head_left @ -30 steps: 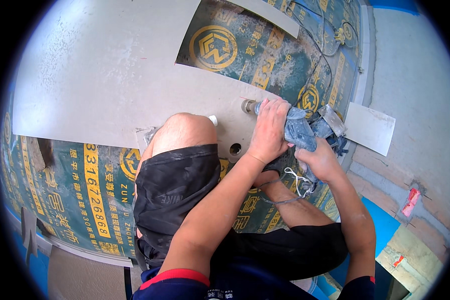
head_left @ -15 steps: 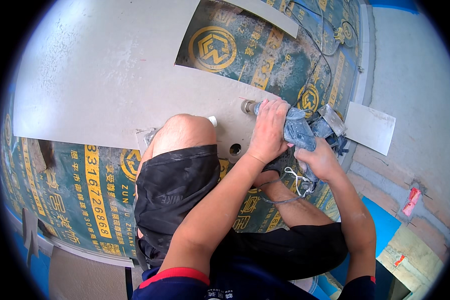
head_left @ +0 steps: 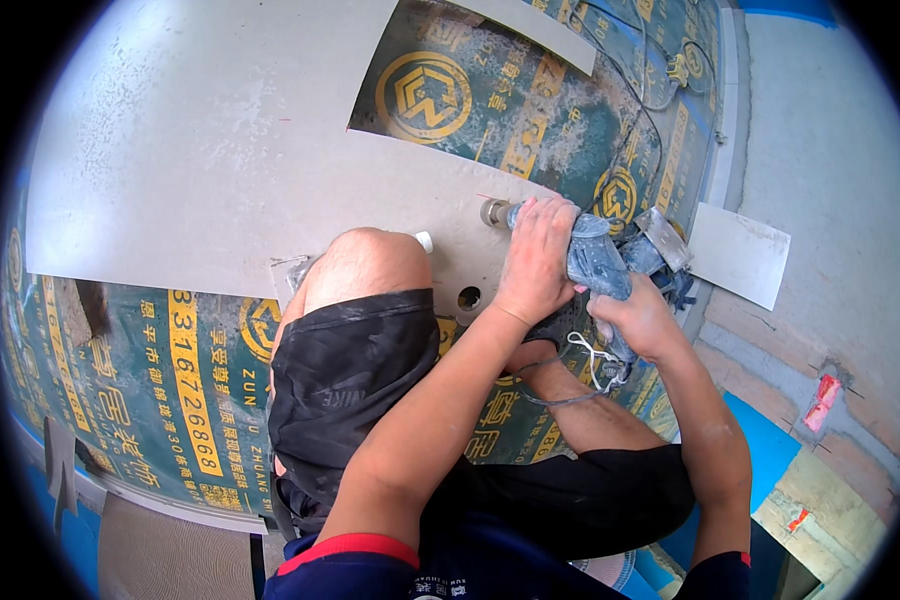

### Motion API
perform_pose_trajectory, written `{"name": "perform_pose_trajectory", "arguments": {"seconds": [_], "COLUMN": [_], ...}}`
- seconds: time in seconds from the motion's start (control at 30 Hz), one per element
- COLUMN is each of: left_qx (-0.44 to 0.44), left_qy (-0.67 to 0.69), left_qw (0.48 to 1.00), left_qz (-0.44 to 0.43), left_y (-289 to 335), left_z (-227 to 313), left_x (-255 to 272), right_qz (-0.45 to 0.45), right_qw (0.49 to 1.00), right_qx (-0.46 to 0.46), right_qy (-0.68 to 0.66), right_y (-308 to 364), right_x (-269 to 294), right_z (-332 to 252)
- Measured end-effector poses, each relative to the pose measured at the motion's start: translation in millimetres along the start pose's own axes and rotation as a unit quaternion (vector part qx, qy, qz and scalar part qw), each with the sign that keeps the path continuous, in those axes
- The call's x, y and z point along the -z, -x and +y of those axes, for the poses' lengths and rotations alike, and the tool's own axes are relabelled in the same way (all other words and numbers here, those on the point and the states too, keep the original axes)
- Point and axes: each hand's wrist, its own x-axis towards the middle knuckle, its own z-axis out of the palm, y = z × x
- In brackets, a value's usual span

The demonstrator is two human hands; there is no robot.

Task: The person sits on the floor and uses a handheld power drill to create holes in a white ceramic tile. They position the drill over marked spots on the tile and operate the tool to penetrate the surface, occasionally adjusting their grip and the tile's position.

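Note:
A dusty blue power drill lies across both my hands, low over the large light-grey tile. Around its front part wraps my left hand. My right hand is closed around the rear handle. The round metal hole saw at the drill's tip points left and meets the tile's surface near a short red mark; whether it has cut in cannot be seen. Nearer to me, a round hole goes through the tile. A small white cap-like piece shows beside my left knee.
Green printed floor covering shows around the tile and through its rectangular cut-out. A power cable runs along the far right. Beside the drill lie a metal-faced tool and a pale tile offcut. My bent legs flank the work area.

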Motion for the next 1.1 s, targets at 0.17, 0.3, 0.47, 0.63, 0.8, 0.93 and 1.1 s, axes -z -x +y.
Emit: {"name": "perform_pose_trajectory", "arguments": {"seconds": [0.17, 0.3, 0.47, 0.63, 0.8, 0.93, 1.1], "left_qx": [-0.001, -0.004, -0.007, -0.011, -0.012, -0.009, -0.008], "left_qy": [-0.002, -0.001, -0.001, 0.002, 0.000, -0.002, -0.006], "left_qw": [1.000, 1.000, 1.000, 1.000, 1.000, 1.000, 1.000], "left_qz": [0.005, 0.009, 0.015, 0.019, 0.022, 0.020, 0.016], "left_y": [-1, -2, -2, -2, -3, -3, -3], "left_z": [0, -1, -2, -2, -3, -3, -2], "left_x": [0, -1, -2, -2, -3, -4, -4], "right_qz": [-0.003, 0.005, 0.007, -0.005, -0.001, 0.000, -0.004], "right_qw": [1.000, 1.000, 1.000, 1.000, 1.000, 1.000, 1.000], "right_qx": [-0.006, -0.003, 0.003, 0.006, 0.007, -0.004, -0.021], "right_qy": [0.002, 0.012, 0.013, 0.002, 0.005, 0.013, -0.008], "right_y": [-1, -1, -2, -3, -2, -1, 0], "right_x": [1, 1, 1, 3, 2, 4, 3], "right_z": [1, -1, 1, 3, -2, -4, -10]}}
